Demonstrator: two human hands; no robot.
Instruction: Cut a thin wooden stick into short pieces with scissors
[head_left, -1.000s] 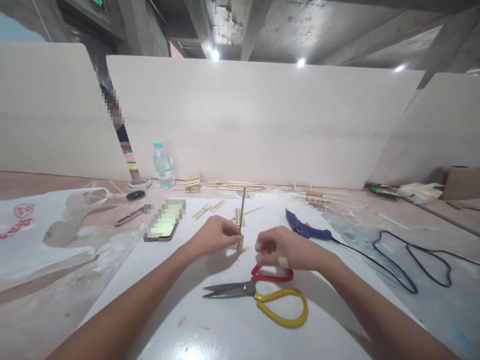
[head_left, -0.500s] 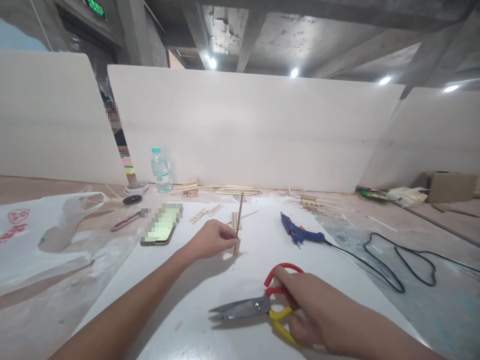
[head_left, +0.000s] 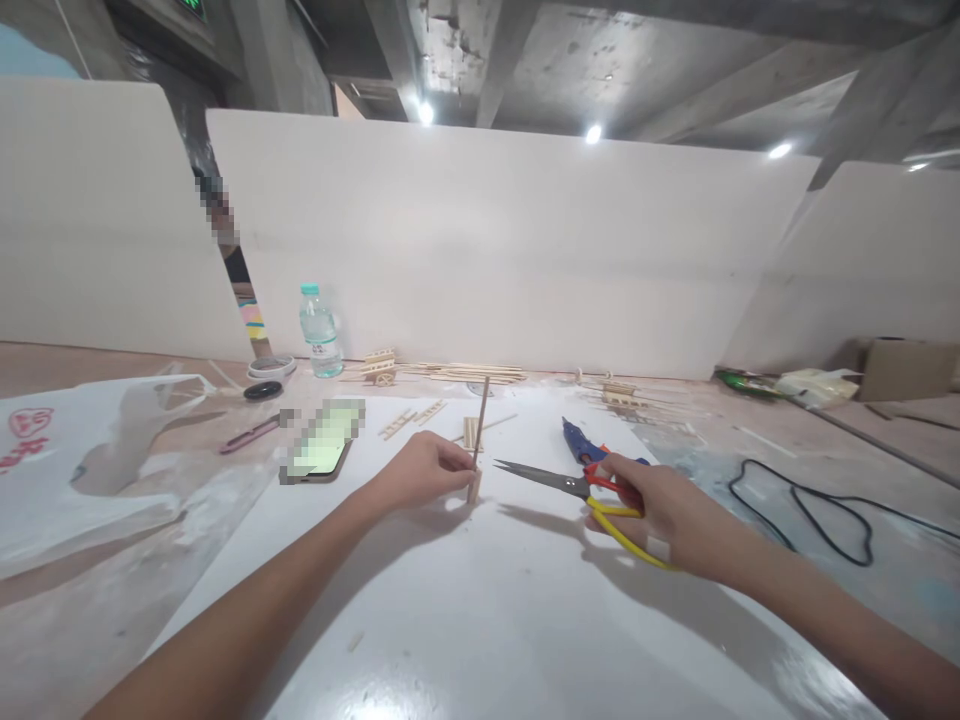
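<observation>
Now left hand (head_left: 424,470) has its fingers (head_left: 459,462) pinched on a thin wooden stick (head_left: 481,425), held upright on the worktop (head_left: 465,610); right hand (head_left: 667,505) has its fingers clamped through the handles of the scissors (head_left: 570,483), blades barely parted, tips just right of the left fingers, aimed at the stick's lower end; stick looks uncut, so cutting not yet done; glue gun (head_left: 576,437) lies just behind the right fingers.

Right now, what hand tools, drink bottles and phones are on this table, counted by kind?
Red-and-yellow-handled steel scissors, held in the right hand: 1
Blue plastic glue gun: 1
Clear plastic water bottle: 1
Dark-cased phone: 1
Total: 4
</observation>
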